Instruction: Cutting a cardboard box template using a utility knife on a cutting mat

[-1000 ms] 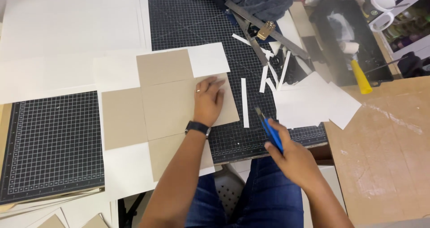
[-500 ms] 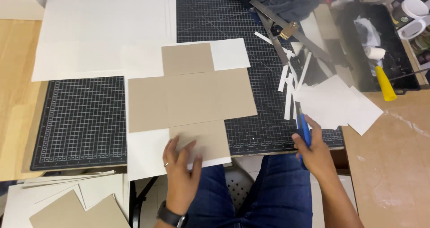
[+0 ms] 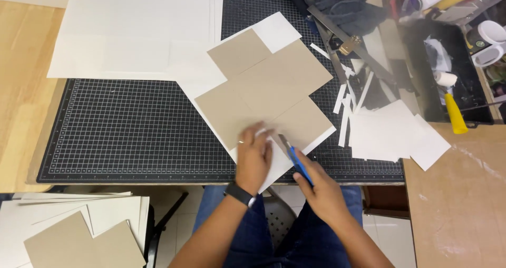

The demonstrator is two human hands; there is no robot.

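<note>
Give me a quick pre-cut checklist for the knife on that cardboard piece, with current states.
1. Left hand presses the cardboard cross flat: ok.
2. Right hand grips the blue craft knife: ok.
3. Blade tip on the card edge: cannot tell, too small.
4. Left fingers away from the blade: not ok, very close.
5. Cutting mat under the cut: ok.
6. Straightedge in place: not ok, lies aside.

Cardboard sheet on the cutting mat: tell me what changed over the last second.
The cardboard sheet has been turned from square to the mat to slanted. The left hand slid from its middle down to the near edge and presses there. The right hand brought the blue knife in from the side to that edge. The cutting mat and paper strips stayed put.
</note>
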